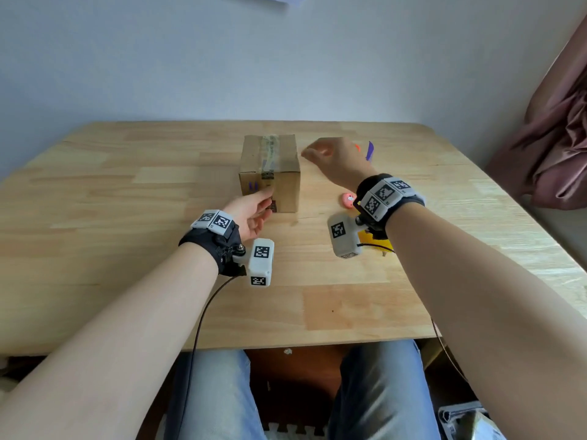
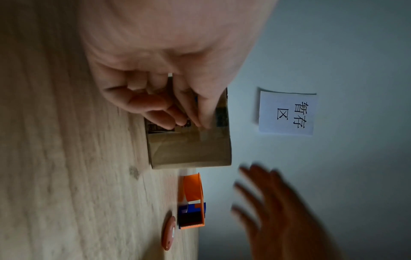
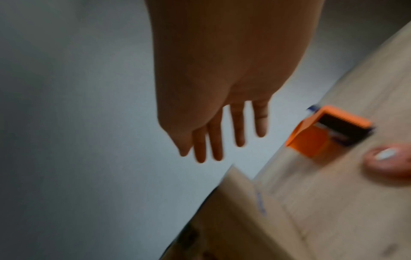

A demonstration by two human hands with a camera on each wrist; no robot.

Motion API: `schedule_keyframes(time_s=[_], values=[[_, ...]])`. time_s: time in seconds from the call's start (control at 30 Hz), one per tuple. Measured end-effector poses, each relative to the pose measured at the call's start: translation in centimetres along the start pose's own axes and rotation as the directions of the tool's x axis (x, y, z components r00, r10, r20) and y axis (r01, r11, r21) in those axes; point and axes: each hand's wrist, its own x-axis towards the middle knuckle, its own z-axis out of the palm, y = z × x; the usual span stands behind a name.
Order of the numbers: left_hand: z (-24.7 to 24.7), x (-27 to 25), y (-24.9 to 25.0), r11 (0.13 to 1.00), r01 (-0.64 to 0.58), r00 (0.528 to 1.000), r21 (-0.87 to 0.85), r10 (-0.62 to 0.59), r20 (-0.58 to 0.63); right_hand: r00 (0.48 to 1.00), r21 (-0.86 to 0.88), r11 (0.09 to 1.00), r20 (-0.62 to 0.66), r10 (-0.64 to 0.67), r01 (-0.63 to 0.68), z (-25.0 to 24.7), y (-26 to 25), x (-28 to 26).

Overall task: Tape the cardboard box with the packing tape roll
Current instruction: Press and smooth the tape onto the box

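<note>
Box [image 1: 270, 173] mid-desk [image 1: 127, 217], strip of tape already along its top.
Left hand [image 1: 251, 214] pressing relaxed fingers [image 2: 200, 112] on near face; right hand [image 1: 336, 160] empty, fingers spread, above tape roll [image 2: 192, 200] beside box. Probably light, stiff, slippery: best gripped by orange holder.

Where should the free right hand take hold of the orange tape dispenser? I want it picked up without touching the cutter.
Probably by the rounded orange hood, coming down from above with fingers and thumb on its two flat sides. The tape dispenser sits on the table right of the cardboard box, and its toothed cutter points toward the person, so the box-side half is the safe part. The right hand hovers open there.
</note>
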Motion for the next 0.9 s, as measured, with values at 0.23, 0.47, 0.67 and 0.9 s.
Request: schedule_keyframes(time_s=[0.23,0.47,0.67,0.9], values=[[-2.0,1.0,-0.4,0.998,-0.059,0.998,0.026,0.058,0.02,0.938,-0.092,0.982,0.322,-0.13,0.167,4.1,-3.7,3.0],[-2.1,1.1,-1.4,0.992,-0.121,0.993,-0.031,0.121,0.001,0.968,-0.039,0.997,0.246,-0.05,0.061,6.9,-1.0,4.3],[-1.8,1.9,-1.8,0.994,-0.097,0.994,-0.047,0.094,-0.058,0.975,0.079,0.994,0.203,-0.089,0.074,7.3,-0.8,3.9],[-1.4,2.2,-1.5,0.994,-0.055,0.998,-0.095,0.05,-0.049,0.991,0.154,0.983,0.083,-0.11,0.096,8.1,-0.8,3.5]])
